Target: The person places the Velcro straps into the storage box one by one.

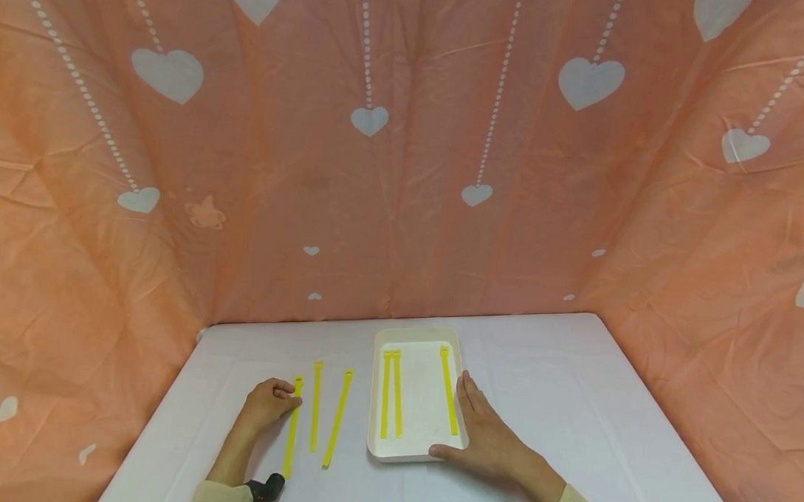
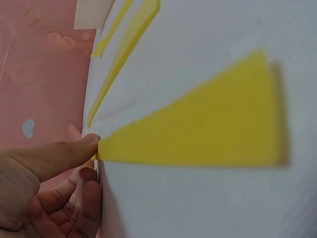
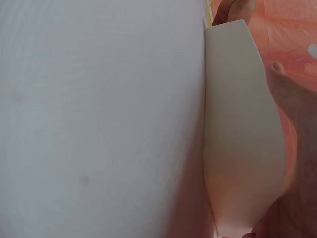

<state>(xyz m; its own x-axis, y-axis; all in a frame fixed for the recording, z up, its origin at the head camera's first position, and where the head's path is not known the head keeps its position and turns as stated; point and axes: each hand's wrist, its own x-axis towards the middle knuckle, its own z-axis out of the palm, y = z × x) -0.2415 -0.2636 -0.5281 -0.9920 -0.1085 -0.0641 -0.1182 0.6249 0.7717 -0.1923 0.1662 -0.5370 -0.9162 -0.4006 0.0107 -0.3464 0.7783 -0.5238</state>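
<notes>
Soft, even light, seemingly from above, falls brightly on the white tablecloth [image 1: 569, 404] and warms the side panels of the peach heart-print curtain [image 1: 414, 270], whose back panel looks duller to me. A thin, soft-edged shadow hugs the near edge of the white tray [image 1: 411, 458]. The head view is fairly crisp; its wide lens stretches the curtain toward the edges. Both wrist views are dimmer and greyer. In the left one, a yellow cable strap [image 2: 203, 129] close to the lens is blurred, with a soft shadow along its end. In the right one, a broad, hazy shadow darkens the cloth beside the tray's wall.
</notes>
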